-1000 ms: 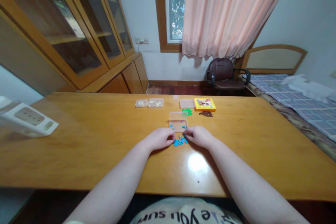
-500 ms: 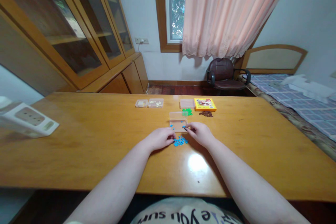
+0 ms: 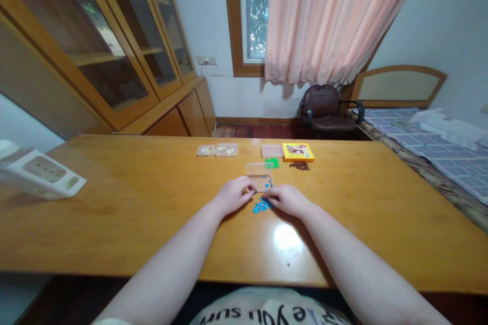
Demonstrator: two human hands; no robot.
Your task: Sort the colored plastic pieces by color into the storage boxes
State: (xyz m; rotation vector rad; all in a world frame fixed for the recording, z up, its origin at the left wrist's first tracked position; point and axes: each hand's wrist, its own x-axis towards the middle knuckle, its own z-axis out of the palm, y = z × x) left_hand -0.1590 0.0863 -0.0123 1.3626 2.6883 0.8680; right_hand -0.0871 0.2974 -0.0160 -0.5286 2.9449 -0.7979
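Note:
A small pile of blue pieces [image 3: 261, 206] lies on the table in front of me. Just behind it stands a clear plastic box [image 3: 256, 183], its lid tipped back and a few blue pieces [image 3: 267, 185] inside. My left hand [image 3: 234, 196] is at the box's front left corner, thumb and finger pinched together; anything between them is too small to make out. The fingertips of my right hand [image 3: 286, 199] are closed at the pile's far right edge, touching the blue pieces. Whether one is in that pinch is hidden.
Green pieces [image 3: 272, 163] and brown pieces [image 3: 300, 166] lie in piles behind the box. Beyond them are a clear tray [image 3: 272, 151] and a yellow carton [image 3: 298, 152]. Two clear containers [image 3: 225, 150] with pale pieces sit further left. A white appliance [image 3: 41, 172] stands at far left.
My left hand has moved from the pile up to the box's front left corner. My right hand has come back from the box to the pile. Blue pieces in the box lie differently.

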